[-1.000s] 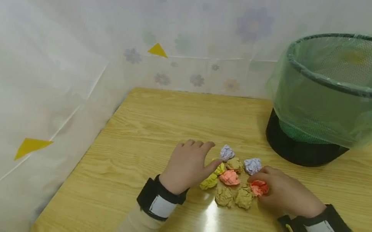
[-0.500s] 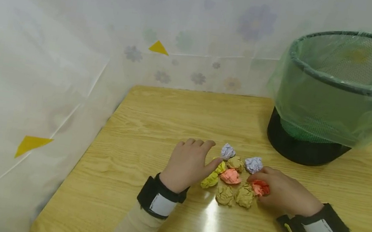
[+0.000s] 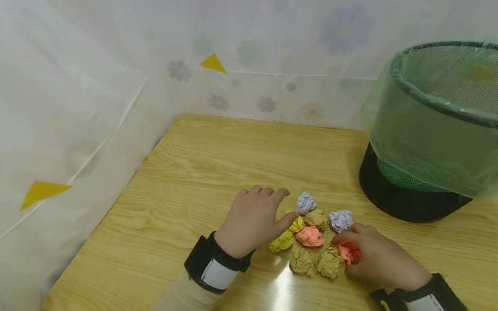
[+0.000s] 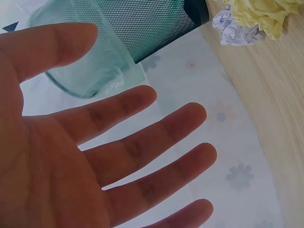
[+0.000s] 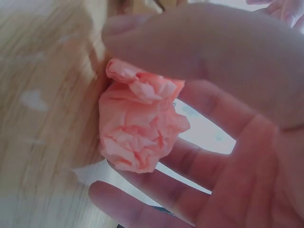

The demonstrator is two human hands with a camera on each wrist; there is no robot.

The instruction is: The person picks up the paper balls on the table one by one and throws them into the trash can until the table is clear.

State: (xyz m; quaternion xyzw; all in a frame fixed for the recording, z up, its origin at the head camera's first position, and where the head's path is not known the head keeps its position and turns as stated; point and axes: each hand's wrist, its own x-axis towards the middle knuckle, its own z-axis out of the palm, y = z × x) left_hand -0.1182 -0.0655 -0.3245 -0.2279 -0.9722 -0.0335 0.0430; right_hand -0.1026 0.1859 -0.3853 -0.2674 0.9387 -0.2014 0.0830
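Observation:
Several crumpled paper balls lie clustered on the wooden table (image 3: pixel 211 161) in the head view. My right hand (image 3: pixel 381 257) curls its thumb and fingers round a coral-red crumpled paper ball (image 3: pixel 349 252) at the cluster's right side; the right wrist view shows this paper ball (image 5: pixel 137 133) between thumb and fingers, against the table. My left hand (image 3: pixel 250 223) is spread at the cluster's left, holding nothing, its thumb near a yellow paper ball (image 3: pixel 296 223). Nearby lie another yellow ball (image 3: pixel 282 242), a pink ball (image 3: pixel 310 236), tan balls (image 3: pixel 330 262) and white balls (image 3: pixel 340 220).
A black mesh wastebasket (image 3: pixel 411 201) with a green bag liner (image 3: pixel 446 143) over its rim stands at the back right. Flower-patterned white sheeting (image 3: pixel 273 34) hangs behind the table, and white sheeting (image 3: pixel 48 115) borders the left edge.
The head view has shifted very slightly. Both hands keep their places at the paper balls, the right one still round the coral-red ball.

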